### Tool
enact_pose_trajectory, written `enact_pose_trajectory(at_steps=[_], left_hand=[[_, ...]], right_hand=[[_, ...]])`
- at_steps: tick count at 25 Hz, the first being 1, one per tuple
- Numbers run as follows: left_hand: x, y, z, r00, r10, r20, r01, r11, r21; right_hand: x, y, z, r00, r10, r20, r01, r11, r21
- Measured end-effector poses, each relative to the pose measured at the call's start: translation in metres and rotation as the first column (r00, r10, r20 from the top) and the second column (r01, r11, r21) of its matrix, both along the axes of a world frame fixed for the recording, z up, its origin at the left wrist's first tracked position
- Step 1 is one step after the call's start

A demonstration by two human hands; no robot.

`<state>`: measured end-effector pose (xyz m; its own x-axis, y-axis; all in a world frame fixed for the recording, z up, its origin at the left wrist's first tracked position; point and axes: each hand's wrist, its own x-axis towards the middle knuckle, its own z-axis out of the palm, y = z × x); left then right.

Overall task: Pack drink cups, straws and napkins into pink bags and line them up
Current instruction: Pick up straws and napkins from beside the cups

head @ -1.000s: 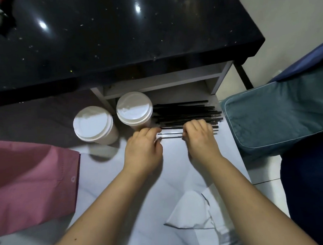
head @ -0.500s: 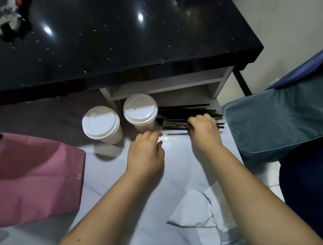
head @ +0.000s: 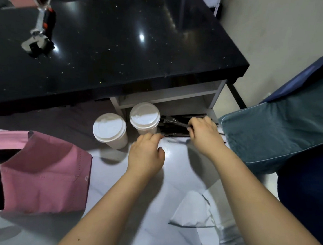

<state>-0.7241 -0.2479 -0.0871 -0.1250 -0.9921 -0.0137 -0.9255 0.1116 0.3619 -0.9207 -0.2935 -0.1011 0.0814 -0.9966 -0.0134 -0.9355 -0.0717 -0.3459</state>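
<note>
Right hand [head: 205, 133] grips thin black plastic straw [head: 173, 122], far end tilted up leftward above pile of black straws [head: 176, 130] on glossy white floor [head: 122, 182]. Left hand [head: 145, 156] knuckles-up, fingers [head: 154, 137] curled at pile's left end; grasp unclear. White lidded paper cup [head: 144, 119] just beside pile, second lidded cup [head: 109, 130] left of it. Open pink fabric bag [head: 44, 178] further left.

Finding: a domestic living room in use as a packing spot. Evidence: a black speckled stone-topped table [head: 113, 49] on a white frame, with a grey rug [head: 51, 120] running under it. A teal piped cushion [head: 281, 125] lies at the right, against a plain painted wall [head: 284, 27]. Two lidded paper cups [head: 109, 127], black straws [head: 174, 131] and a pink bag [head: 45, 174] sit directly on the glossy white marbled floor [head: 107, 176].
</note>
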Motion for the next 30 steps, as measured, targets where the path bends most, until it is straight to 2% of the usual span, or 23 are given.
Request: enact_pose_trajectory(at_steps=[3, 6, 8, 12, 17, 20, 22, 27, 28, 30], left_hand=[[-0.002, 0.002, 0.034, 0.998, -0.053, -0.016, 0.052, 0.997, -0.050], [0.011, 0.001, 0.087, 0.995, -0.104, 0.004, 0.103, 0.981, -0.162], [0.034, -0.004, 0.126, 0.994, -0.104, 0.034, 0.109, 0.971, -0.212], [0.103, 0.000, 0.184, 0.994, -0.085, 0.068, 0.099, 0.964, -0.248], [0.220, 0.035, 0.197, 1.000, -0.008, 0.003, 0.008, 0.970, -0.244], [0.304, 0.060, 0.186, 1.000, 0.021, -0.009, -0.023, 0.970, -0.240], [0.353, 0.072, 0.177, 0.999, 0.026, -0.032, -0.033, 0.971, -0.238], [0.419, 0.074, 0.163, 0.990, -0.132, -0.042, 0.125, 0.982, -0.138], [0.425, 0.072, 0.162, 0.989, -0.145, -0.042, 0.140, 0.985, -0.101], [0.432, 0.066, 0.158, 0.982, -0.169, -0.082, 0.167, 0.986, -0.022]], right_hand=[[-0.006, 0.010, 0.032, 0.975, -0.030, 0.222, -0.001, 0.990, 0.138], [0.007, 0.015, 0.082, 0.928, 0.008, 0.372, -0.042, 0.996, 0.083], [0.028, 0.016, 0.118, 0.917, 0.078, 0.392, -0.088, 0.996, 0.009], [0.086, 0.027, 0.179, 0.929, 0.223, 0.297, -0.181, 0.970, -0.162], [0.188, 0.052, 0.213, 0.951, 0.304, -0.058, -0.307, 0.902, -0.303], [0.260, 0.067, 0.210, 0.887, 0.354, -0.297, -0.447, 0.822, -0.353], [0.304, 0.077, 0.204, 0.843, 0.375, -0.385, -0.507, 0.793, -0.337], [0.375, 0.103, 0.203, 0.845, 0.389, -0.366, -0.508, 0.798, -0.324], [0.386, 0.106, 0.206, 0.865, 0.394, -0.310, -0.485, 0.815, -0.318], [0.407, 0.111, 0.212, 0.903, 0.424, -0.073, -0.427, 0.861, -0.278]])
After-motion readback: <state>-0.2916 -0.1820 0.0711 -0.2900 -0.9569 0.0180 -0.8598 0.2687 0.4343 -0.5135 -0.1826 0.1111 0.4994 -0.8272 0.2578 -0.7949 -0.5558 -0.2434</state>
